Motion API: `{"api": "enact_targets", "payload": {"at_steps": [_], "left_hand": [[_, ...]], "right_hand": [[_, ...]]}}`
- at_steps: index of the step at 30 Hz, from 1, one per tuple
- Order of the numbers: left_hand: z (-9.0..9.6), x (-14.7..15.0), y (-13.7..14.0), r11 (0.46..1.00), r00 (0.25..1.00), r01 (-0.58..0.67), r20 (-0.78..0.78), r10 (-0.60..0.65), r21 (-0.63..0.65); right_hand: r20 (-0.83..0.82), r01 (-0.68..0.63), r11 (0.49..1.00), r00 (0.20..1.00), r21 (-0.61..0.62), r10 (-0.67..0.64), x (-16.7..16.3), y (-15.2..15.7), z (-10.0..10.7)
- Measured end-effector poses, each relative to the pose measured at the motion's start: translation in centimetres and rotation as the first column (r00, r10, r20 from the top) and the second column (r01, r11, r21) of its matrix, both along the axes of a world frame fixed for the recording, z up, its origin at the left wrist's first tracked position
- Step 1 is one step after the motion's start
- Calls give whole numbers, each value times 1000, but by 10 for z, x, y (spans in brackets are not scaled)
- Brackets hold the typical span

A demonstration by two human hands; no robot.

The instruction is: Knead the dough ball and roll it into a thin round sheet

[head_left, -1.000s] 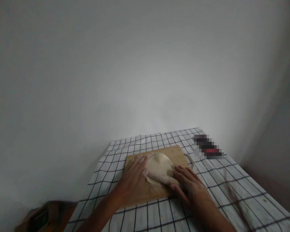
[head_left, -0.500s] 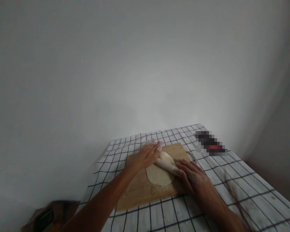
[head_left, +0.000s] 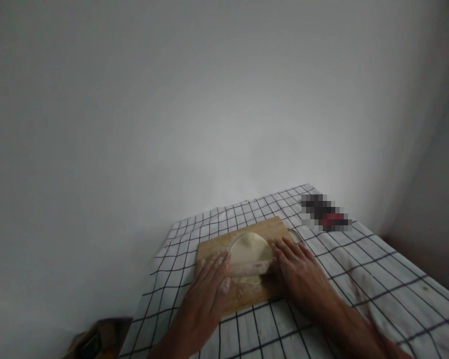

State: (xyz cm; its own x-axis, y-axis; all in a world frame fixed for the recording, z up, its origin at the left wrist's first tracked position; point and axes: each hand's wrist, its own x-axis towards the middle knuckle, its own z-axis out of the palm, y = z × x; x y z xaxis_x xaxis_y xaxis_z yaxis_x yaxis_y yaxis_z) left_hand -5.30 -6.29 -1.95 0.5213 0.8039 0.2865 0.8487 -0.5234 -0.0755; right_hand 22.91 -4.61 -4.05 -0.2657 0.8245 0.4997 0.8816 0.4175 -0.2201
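Note:
A pale, floury rolling pin [head_left: 249, 269] lies crosswise over a flat round of dough [head_left: 252, 247]. The dough rests on a wooden board [head_left: 215, 242] dusted with flour. My left hand [head_left: 209, 274], its fingers stretched out and floury, lies flat over the pin's left end. On the other end rests my right hand [head_left: 294, 264], palm down with straight fingers. Both hands cover the pin's ends, and neither wraps round it. Most of the dough shows beyond the pin, with a thin strip on the near side.
A white tablecloth with dark grid lines [head_left: 247, 329] covers the table under the board. A blurred dark and red item [head_left: 327, 214] lies at the far right. Behind the table stands a plain wall [head_left: 224, 124]. A brownish container [head_left: 97, 339] is low at the left.
The rolling pin has come nearer and turned from slanting to nearly crosswise. My left hand has drawn back toward me with its end, while my right hand has moved little.

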Motion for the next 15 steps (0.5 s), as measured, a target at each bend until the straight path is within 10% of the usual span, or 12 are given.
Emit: {"api": "enact_targets", "payload": {"at_steps": [9, 15], "left_hand": [[3, 12, 89, 988, 989, 17, -149, 5, 151], [-9, 16, 91, 986, 993, -61, -95, 76, 157]], "right_hand": [[125, -133, 984, 981, -116, 147, -3, 116, 38], [163, -277, 946, 938, -169, 304, -8, 142, 40]]}}
